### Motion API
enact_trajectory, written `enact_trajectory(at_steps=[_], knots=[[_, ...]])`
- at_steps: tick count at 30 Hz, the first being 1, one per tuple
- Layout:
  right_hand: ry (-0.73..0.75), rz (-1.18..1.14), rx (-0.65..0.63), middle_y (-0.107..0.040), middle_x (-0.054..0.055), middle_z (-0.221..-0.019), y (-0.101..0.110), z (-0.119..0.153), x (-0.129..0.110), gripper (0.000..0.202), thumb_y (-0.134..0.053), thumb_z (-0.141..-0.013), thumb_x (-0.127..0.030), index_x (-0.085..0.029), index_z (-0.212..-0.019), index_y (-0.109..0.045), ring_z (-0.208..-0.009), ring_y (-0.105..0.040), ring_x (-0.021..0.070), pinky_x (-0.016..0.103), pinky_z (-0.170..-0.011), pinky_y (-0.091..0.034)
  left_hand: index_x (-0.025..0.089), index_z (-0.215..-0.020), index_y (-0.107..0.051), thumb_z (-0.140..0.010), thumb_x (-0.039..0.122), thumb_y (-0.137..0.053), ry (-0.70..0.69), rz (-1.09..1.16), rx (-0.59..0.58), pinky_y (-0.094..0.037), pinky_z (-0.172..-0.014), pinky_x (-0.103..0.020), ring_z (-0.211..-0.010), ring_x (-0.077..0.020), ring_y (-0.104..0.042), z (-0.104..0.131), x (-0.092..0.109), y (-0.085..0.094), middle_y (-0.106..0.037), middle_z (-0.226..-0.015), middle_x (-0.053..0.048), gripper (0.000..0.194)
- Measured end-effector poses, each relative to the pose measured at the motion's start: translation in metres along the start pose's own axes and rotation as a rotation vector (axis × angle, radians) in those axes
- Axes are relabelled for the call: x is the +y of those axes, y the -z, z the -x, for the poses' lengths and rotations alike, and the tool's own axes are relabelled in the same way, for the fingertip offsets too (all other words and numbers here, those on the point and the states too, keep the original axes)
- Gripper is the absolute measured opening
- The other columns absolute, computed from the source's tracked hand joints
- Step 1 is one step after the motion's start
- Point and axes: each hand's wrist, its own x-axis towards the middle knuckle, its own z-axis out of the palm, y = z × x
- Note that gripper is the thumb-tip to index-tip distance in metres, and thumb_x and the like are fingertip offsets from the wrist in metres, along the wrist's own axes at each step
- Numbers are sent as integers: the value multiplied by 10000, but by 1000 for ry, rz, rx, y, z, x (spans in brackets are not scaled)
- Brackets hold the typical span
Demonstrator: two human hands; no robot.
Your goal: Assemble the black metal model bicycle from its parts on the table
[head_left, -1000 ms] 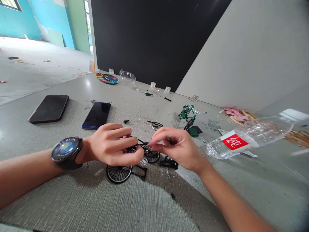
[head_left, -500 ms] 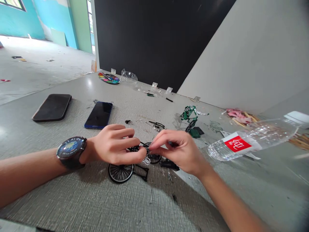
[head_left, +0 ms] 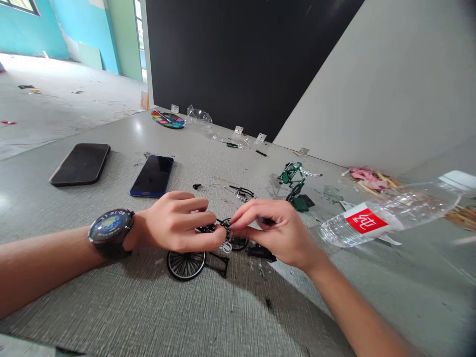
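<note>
My left hand (head_left: 182,223) is closed around a black model bicycle frame (head_left: 207,228), most of which its fingers hide. Close to it, my right hand (head_left: 273,230) pinches at the same model, thumb against fingertips; a slim dark piece shows in its curl, too covered to name. A spoked wheel (head_left: 186,266) with a black tyre lies below my left fingers, beside a black stand-like part (head_left: 217,264). Another wheel (head_left: 238,243) shows between the hands. Under my right hand lies a black part (head_left: 260,253).
Behind the hands stands a green model bicycle (head_left: 292,176). Small black and silver parts (head_left: 241,191) lie nearby. A water bottle (head_left: 390,213) is at the right, two phones (head_left: 152,176) at the left. Farther back are a paint palette (head_left: 167,119), clear plastic (head_left: 199,118) and a black panel (head_left: 238,59).
My right fingers have shifted slightly at the model, and the dark piece in them sits at a different angle. My left hand keeps its grip in the same place.
</note>
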Motion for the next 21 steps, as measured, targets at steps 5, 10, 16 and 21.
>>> enact_trajectory(at_steps=[5,10,16,21], knots=[[-38,-17,4,-751,3,-813,-1,0,-2,61,-788,-785,-203,-235,-748,-752,-703,-666,126,269,-655,-522,222,-894,-575,-852,175,-632,-16,5,-16,-363,-447,-287,-528,-113,-513,-1,-1,1,-632,-655,40,86],[-32,-35,-55,-750,3,-816,-2,-1,-3,89,-769,-796,-168,-226,-731,-750,-717,-675,122,255,-630,-508,227,-886,-576,-849,194,-648,-39,9,-25,-350,-439,-288,-522,-110,-505,0,-1,1,-629,-658,38,87],[-39,-9,-162,-753,12,-840,0,-1,-1,96,-729,-840,-171,-215,-756,-746,-772,-693,125,259,-697,-524,245,-885,-576,-862,234,-636,-62,-1,-37,-345,-435,-286,-521,-108,-499,2,1,-1,-636,-664,43,65],[-37,43,-213,-733,9,-833,1,0,0,115,-707,-865,-204,-210,-755,-737,-753,-680,114,246,-694,-514,230,-851,-563,-824,218,-671,-76,31,-6,-336,-433,-294,-524,-119,-501,2,2,-2,-640,-674,33,112]])
